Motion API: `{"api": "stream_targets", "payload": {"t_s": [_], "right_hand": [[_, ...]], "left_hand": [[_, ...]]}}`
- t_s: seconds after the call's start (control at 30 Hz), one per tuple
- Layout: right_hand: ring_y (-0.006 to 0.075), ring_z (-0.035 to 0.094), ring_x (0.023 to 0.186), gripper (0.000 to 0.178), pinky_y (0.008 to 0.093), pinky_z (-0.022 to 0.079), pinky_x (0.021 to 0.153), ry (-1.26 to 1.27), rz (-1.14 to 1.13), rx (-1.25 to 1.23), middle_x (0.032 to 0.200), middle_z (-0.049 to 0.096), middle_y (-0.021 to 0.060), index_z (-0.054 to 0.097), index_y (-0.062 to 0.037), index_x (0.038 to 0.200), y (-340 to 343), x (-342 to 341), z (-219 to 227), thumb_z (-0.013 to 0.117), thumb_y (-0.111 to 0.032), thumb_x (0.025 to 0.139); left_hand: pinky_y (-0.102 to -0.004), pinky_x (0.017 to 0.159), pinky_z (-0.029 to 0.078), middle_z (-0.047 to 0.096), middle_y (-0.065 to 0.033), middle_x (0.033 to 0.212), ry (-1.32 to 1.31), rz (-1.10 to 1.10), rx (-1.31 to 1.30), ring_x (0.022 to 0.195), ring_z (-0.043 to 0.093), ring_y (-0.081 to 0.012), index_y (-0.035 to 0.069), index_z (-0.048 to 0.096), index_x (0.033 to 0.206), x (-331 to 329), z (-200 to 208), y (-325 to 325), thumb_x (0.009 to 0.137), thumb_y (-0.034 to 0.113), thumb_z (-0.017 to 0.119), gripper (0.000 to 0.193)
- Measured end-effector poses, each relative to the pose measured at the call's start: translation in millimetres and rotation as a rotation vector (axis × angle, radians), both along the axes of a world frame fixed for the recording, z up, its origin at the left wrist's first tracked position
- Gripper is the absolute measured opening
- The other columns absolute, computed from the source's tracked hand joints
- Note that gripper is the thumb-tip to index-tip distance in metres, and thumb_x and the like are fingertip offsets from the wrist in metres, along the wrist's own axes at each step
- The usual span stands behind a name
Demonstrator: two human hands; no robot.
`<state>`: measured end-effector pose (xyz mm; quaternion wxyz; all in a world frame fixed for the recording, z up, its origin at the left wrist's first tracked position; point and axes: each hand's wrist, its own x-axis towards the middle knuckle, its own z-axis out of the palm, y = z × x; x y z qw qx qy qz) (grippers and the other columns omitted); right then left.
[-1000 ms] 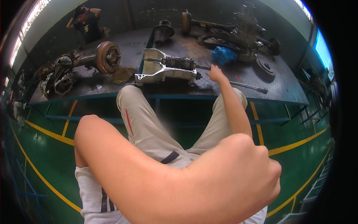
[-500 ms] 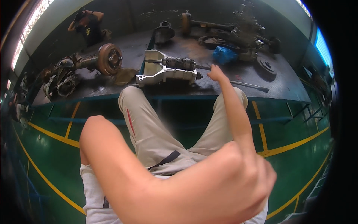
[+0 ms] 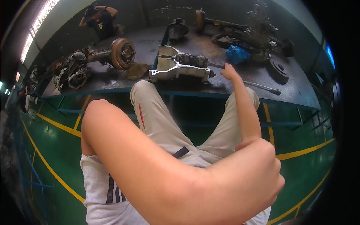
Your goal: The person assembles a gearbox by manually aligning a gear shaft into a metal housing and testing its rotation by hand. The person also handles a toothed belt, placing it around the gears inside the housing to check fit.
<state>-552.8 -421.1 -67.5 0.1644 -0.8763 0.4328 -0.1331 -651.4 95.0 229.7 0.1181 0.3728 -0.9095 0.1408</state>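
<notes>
On the workbench, my right hand [image 3: 231,71] is closed around the end of a gear shaft [image 3: 217,65]. The shaft's toothed gears [image 3: 192,60] lie along an open pale metal gearbox housing [image 3: 168,74], which rests near the front edge. My left arm crosses in front of my body, above my lap. My left hand [image 3: 262,159] is near my right elbow with its fingers curled; whatever is inside them, if anything, is hidden.
A rusty axle with a round drum [image 3: 123,53] lies left on the bench. A blue plastic bag [image 3: 237,54], a round metal disc [image 3: 278,70] and a long rod [image 3: 262,86] are to the right. Across the bench stands a person [image 3: 101,24] with raised arms.
The view has swung a little left, so the bench appears shifted right. My left hand is still curled near my right elbow. My right hand stays on the shaft.
</notes>
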Motion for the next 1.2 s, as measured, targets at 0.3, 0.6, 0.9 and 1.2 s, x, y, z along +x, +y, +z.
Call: {"api": "stream_targets", "payload": {"t_s": [0.3, 0.6, 0.9, 1.2], "right_hand": [[0.0470, 0.050, 0.150, 0.078, 0.0457, 0.045, 0.124, 0.031, 0.050, -0.001, 0.165, 0.047, 0.0325, 0.049, 0.0028, 0.159, -1.4, -1.2, 4.4, 0.079, -0.026, 0.092], [0.0476, 0.051, 0.148, 0.077, 0.0458, 0.045, 0.123, -0.015, 0.042, -0.026, 0.163, 0.048, 0.0331, 0.051, 0.0028, 0.157, -1.5, -1.6, -1.0, 0.079, -0.024, 0.091], [0.0470, 0.049, 0.150, 0.079, 0.0454, 0.044, 0.124, 0.003, 0.020, -0.022, 0.165, 0.046, 0.0325, 0.049, 0.0025, 0.159, 4.5, -2.9, 3.1, 0.079, -0.023, 0.091], [0.0465, 0.049, 0.151, 0.076, 0.0454, 0.045, 0.124, 0.014, 0.027, 0.003, 0.166, 0.046, 0.0311, 0.051, 0.0015, 0.158, 1.5, -2.0, 2.9, 0.079, -0.023, 0.092]], "left_hand": [[-0.0314, 0.047, 0.054, 0.070, -0.0108, 0.067, -0.007, 0.025, 0.137, 0.059, 0.072, -0.0202, 0.002, 0.071, 0.069, 10.6, 24.5, 6.9, 0.057, 0.018, 0.080, 0.022], [-0.0255, 0.040, 0.044, 0.072, -0.0461, 0.108, -0.333, 0.247, -0.352, 0.056, 0.071, -0.0153, -0.002, 0.075, 0.075, 13.2, -3.6, 16.9, 0.056, 0.019, 0.076, 0.029], [-0.0240, 0.039, 0.039, 0.071, -0.0482, 0.115, -0.369, 0.273, -0.195, 0.050, 0.061, -0.0094, -0.004, 0.077, 0.080, 12.4, -1.6, 19.4, 0.061, 0.021, 0.073, 0.031], [-0.0246, 0.038, 0.036, 0.072, -0.0476, 0.111, -0.347, 0.304, -0.314, 0.049, 0.059, -0.0087, -0.003, 0.077, 0.076, 7.2, 15.6, 35.9, 0.064, 0.019, 0.073, 0.025]]}}
